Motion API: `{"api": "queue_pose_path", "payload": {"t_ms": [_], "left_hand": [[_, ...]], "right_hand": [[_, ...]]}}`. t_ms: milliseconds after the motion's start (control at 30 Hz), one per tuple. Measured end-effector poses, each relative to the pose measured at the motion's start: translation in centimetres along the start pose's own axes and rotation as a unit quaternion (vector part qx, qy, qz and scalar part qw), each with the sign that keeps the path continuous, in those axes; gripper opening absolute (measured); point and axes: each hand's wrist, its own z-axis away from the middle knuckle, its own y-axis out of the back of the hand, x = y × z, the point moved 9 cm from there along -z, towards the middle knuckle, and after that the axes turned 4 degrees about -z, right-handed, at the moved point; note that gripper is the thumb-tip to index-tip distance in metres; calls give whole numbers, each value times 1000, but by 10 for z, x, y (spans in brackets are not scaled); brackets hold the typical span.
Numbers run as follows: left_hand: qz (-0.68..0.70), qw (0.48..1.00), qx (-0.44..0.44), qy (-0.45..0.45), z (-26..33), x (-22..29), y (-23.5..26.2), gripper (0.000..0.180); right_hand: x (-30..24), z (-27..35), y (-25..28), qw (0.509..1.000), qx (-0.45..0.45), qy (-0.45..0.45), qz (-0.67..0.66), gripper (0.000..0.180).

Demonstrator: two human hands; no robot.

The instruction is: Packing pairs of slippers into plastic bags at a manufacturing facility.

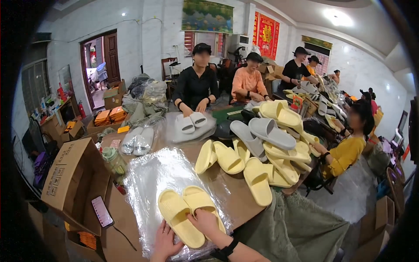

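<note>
A pair of pale yellow slippers (176,214) lies side by side on a stack of shiny clear plastic bags (148,183), toes pointing away from me. My right hand (204,222) reaches over the right slipper, fingers curled down at the inner edges where the two meet, gripping there; its fingertips are partly hidden. Beside the left slipper's heel, my left hand (166,241) rests on the plastic with fingers stretched out, holding nothing. Past the bags rises a heap of loose yellow slippers (257,179) with some grey slippers (273,133) on top.
An open cardboard box (72,174), a phone (101,212) with a cable and a green-lidded bottle (114,161) stand at left. Bagged slippers (138,140) lie beyond. Across the table, a person in black handles white slippers (190,123). Green cloth (292,231) hangs at right.
</note>
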Motion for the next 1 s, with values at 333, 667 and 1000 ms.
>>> {"api": "queue_pose_path", "payload": {"t_ms": [333,667,1000], "left_hand": [[-9,1000,-1,3,-4,4,5,79],[-17,1000,2,9,4,2,4,77],[-8,999,-37,30,-3,1,-3,75]], "right_hand": [[0,-2,5,1000,5,0,-1,46],[1,2,-3,1000,-9,-11,-14,45],[0,-2,6,1000,-7,-2,-12,47]]}}
